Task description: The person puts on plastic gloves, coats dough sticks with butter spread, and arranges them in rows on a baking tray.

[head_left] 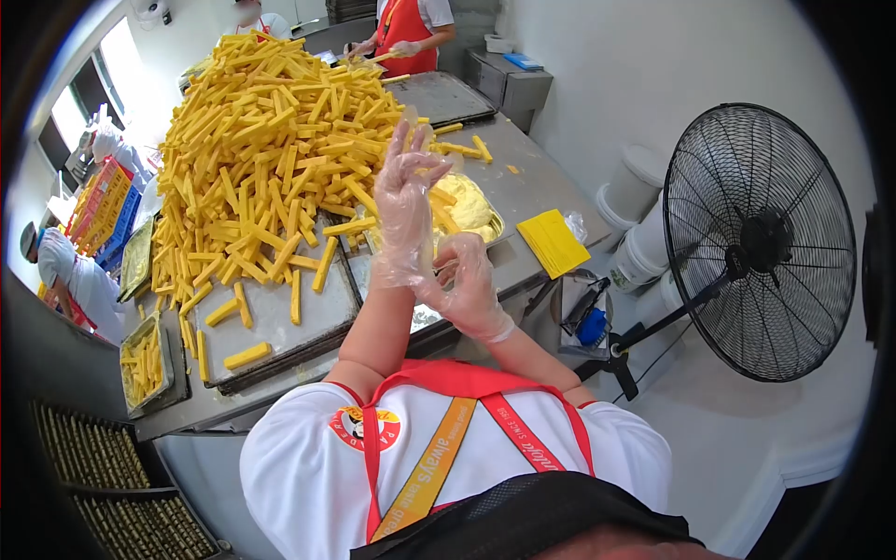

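Observation:
Both of my hands wear clear plastic gloves and are raised over the table's near edge. My left hand (408, 210) points upward with its fingers apart and nothing in it. Close beside its wrist, my right hand (469, 287) is closed, its curled fingers and thumb pinching the glove's plastic at the wrist. Behind them a tall heap of yellow sticks (271, 140) covers much of the table (551, 177). A tray of pale yellow cream (471, 210) lies just beyond my hands, partly hidden by them.
A large black fan (765, 238) stands at the right, near white buckets (639, 257). Yellow sheets (553, 243) lie at the table's right edge. A small tray of sticks (145, 364) sits at the left. Co-workers (406, 42) stand behind and left of the table.

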Tool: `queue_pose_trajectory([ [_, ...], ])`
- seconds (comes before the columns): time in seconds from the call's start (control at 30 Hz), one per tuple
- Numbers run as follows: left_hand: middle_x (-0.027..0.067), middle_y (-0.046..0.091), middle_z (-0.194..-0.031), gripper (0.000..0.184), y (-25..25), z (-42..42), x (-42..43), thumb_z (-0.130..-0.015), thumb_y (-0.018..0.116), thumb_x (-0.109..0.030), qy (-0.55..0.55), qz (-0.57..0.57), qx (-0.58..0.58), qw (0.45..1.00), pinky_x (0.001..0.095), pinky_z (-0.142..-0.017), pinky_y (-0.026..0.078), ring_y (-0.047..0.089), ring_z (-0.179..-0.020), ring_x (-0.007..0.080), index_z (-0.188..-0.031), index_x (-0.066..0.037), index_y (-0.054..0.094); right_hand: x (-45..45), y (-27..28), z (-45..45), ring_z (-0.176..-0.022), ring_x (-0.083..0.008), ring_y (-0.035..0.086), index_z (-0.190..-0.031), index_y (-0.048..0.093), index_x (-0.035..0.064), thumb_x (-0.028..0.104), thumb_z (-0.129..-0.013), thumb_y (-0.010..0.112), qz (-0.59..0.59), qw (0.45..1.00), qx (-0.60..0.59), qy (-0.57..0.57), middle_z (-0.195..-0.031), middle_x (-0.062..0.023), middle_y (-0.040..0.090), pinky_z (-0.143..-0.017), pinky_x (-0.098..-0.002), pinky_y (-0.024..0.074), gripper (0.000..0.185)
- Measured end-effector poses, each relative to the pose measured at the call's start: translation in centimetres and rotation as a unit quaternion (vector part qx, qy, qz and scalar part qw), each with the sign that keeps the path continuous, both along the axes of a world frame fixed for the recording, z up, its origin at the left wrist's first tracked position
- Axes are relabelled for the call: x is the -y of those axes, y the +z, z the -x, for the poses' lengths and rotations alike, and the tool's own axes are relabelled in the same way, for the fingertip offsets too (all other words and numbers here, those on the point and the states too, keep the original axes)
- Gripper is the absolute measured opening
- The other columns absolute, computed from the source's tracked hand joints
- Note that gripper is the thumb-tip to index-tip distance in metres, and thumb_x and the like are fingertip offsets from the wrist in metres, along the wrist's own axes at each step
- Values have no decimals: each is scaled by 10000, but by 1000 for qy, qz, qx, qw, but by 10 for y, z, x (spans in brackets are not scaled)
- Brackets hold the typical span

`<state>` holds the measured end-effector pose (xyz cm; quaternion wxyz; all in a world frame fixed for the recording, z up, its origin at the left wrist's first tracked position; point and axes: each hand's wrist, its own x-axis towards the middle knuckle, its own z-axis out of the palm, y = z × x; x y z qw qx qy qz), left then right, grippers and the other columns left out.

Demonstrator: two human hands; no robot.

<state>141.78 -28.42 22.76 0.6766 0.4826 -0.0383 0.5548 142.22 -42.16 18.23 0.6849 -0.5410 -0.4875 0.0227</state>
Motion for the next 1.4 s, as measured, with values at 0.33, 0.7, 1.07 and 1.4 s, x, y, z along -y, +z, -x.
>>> queue_pose_trajectory([
  [0.33,132,402,-1516,473,2,10,-3,-873,525,48,-90,-56,-85,991,461,-1020,502,491,-1320,251,-1346,27,540,-9,-30,-23,-670,-295,571,-1209,676,103,-35,-809,612,-1,940,314,132,-745,-101,558,-578,-387,471,428],
  [0.7,155,262,-1575,719,15,-22,-40,-705,316,226,13,-34,-70,997,397,-861,627,449,-1352,307,-1381,33,465,-12,9,-56,-676,-304,609,-781,532,40,1,-766,671,-34,895,444,-20,-763,-120,561,-583,-383,514,145],
  [1.07,184,334,-1502,939,40,-7,-22,-698,373,238,-51,59,-108,991,424,-882,604,293,-1439,363,-1557,-112,227,-10,34,-68,-1232,-289,500,-1284,539,302,273,-768,812,-163,756,622,-125,-1315,-78,444,-984,-427,491,585],
  [1.4,209,436,-1380,822,0,-28,-53,-814,469,93,-119,79,-102,985,407,-845,590,444,-1325,318,-1552,-196,251,-45,52,-80,-1237,-277,536,-1032,653,120,192,-799,713,-163,684,708,-67,-1217,-47,589,-1080,-454,435,251],
])
